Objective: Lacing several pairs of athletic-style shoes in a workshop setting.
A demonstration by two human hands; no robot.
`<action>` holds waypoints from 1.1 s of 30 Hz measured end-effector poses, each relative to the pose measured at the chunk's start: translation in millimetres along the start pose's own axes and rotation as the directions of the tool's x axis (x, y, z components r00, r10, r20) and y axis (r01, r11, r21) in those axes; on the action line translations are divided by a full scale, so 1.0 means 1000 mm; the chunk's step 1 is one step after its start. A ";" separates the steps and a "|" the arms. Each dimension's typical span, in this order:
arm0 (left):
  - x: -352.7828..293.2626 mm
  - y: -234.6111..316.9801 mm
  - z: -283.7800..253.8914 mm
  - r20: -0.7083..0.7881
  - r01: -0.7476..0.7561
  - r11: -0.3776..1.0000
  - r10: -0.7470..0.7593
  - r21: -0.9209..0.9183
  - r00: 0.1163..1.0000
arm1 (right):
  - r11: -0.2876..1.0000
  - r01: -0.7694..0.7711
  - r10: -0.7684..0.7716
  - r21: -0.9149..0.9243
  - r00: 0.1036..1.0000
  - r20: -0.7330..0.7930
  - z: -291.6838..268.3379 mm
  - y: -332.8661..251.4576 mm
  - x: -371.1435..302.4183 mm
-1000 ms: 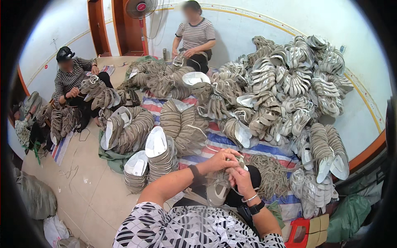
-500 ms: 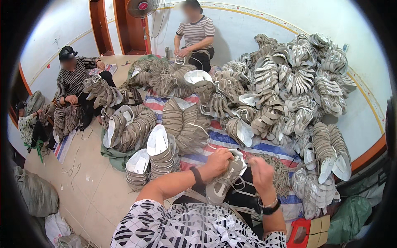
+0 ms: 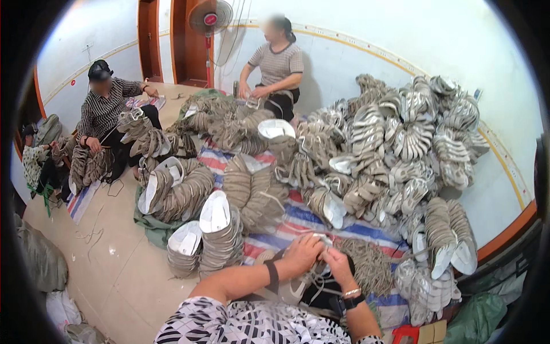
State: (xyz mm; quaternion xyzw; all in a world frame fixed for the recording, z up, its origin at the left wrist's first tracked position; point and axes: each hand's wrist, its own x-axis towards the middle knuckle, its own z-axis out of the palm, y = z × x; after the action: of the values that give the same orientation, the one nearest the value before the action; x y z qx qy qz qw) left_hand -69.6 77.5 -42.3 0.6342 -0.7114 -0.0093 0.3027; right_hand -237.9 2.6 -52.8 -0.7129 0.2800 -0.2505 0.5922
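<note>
head view: the upper (image 3: 293,289), a soft grey-beige shoe part with a rounded toe and a pale lining, lies above the dark-clothed lap, between the two forearms. its toe points back toward the person and slightly left; its heel end points away, up and to the right. the long axis thus runs obliquely, lower left to upper right, and its middle is largely covered by the hands.

the left hand (image 3: 303,252) lies across the heel end, its grip closed on the upper with bent fingers. the right hand (image 3: 338,265) meets it from the right, fingertips near the pale edge; whether its grip pinches anything cannot be told. thin, flexible laces (image 3: 327,281) loop below the right hand.

just beyond, a heap of laces (image 3: 366,264), tangled and matt grey-beige, lies on a woven sheet (image 3: 312,217) striped red, white and blue. to the left stand two columns of nested uppers, one tall (image 3: 220,243), one short (image 3: 183,252), both topped by smooth white oval linings. farther off, a ribbed bundle (image 3: 252,195) fans outward, and a large mound (image 3: 395,137) of curved, overlapping uppers rises toward the wall (image 3: 492,74).
</note>
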 end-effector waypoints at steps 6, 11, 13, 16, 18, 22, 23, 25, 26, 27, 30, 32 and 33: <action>-0.013 -0.003 0.024 0.020 0.073 0.995 -0.072 -0.074 0.997 | 0.996 0.031 -0.036 -0.086 0.997 -0.062 0.008 0.000 -0.007; -0.016 -0.006 0.016 -0.147 0.039 0.975 -0.073 -0.218 0.986 | 1.000 -0.007 0.005 -0.025 0.995 -0.096 0.011 -0.003 0.002; -0.022 -0.010 0.009 -0.108 -0.010 0.961 -0.020 -0.277 0.994 | 0.997 -0.046 0.042 -0.060 0.997 -0.063 0.007 -0.008 0.009; -0.016 -0.023 0.009 -0.071 -0.034 0.967 0.016 -0.252 0.997 | 0.985 -0.031 0.031 -0.172 1.000 -0.006 0.006 -0.007 0.020; -0.017 -0.019 0.007 -0.087 -0.031 0.963 0.007 -0.268 0.996 | 0.969 0.013 -0.031 -0.246 0.997 -0.073 0.010 -0.002 0.021; -0.014 -0.020 0.013 -0.053 -0.055 0.991 0.049 -0.124 0.997 | 0.987 -0.158 0.162 0.041 0.977 -0.137 0.002 0.012 0.026; -0.015 -0.021 0.017 -0.099 -0.073 0.993 0.064 -0.092 0.993 | 0.981 -0.103 0.128 0.162 0.980 -0.153 0.001 0.017 0.026; -0.018 -0.021 0.014 -0.108 -0.105 0.992 0.097 -0.075 0.989 | 0.960 -0.094 0.158 0.263 0.958 -0.237 0.008 0.008 0.027; -0.020 -0.022 0.012 -0.121 -0.141 0.988 0.133 -0.059 0.984 | 0.932 -0.072 0.193 0.355 0.928 -0.318 0.011 0.003 0.028; -0.021 -0.023 0.006 -0.095 -0.185 0.982 0.180 -0.041 0.979 | 0.944 -0.020 0.146 0.328 0.920 -0.364 0.014 0.001 0.030; -0.002 -0.033 -0.012 -0.080 -0.240 0.914 0.227 -0.327 0.971 | 0.991 0.014 0.044 0.136 0.909 -0.414 0.017 0.012 0.020; 0.035 -0.024 -0.056 -0.272 -0.312 0.831 0.202 -0.460 0.941 | 0.995 0.017 0.027 0.103 0.912 -0.409 0.023 0.015 0.016; 0.055 -0.015 -0.092 -0.356 -0.396 0.827 0.258 -0.399 0.898 | 0.998 0.032 -0.003 0.061 0.907 -0.421 0.022 0.014 0.019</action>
State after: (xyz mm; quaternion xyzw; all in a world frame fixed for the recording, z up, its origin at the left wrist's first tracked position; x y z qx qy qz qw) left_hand -16.0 59.0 50.3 0.4052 -0.7359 -0.0338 0.5414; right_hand -210.8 2.8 -70.2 -0.6245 0.3862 -0.4127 0.5391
